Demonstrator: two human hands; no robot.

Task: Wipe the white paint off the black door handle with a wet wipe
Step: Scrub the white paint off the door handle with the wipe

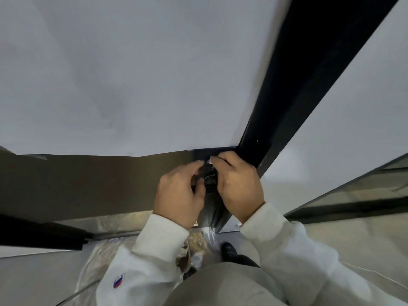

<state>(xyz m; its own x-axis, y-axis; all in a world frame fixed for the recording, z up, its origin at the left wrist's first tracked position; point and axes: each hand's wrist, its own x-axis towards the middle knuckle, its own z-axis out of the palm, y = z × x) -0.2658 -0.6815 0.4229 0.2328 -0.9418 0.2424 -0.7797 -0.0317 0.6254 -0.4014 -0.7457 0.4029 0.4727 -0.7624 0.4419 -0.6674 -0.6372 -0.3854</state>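
Fingers of your left hand (180,191) curl around the black door handle (209,180), steadying it; your right hand (237,184) pinches the wet wipe (212,161) against its paint-streaked top.

— What colours are you seeing over there?

— The door handle (209,177) is showing black, with white streaks glinting across it. The door frame (293,85) running up beside it is looking solid black too.

— And the door itself?

— The upper panel (121,74) is reading as plain pale grey-white, while the lower panel (77,184) is showing a dull olive-brown.

— The person's clothes?

— Both sleeves (154,250) are looking off-white, and the left one is carrying a small red, white and blue logo (118,281). A black shoe (228,250) is peeking out below, next to clear plastic sheeting (97,257) that is shining silvery.
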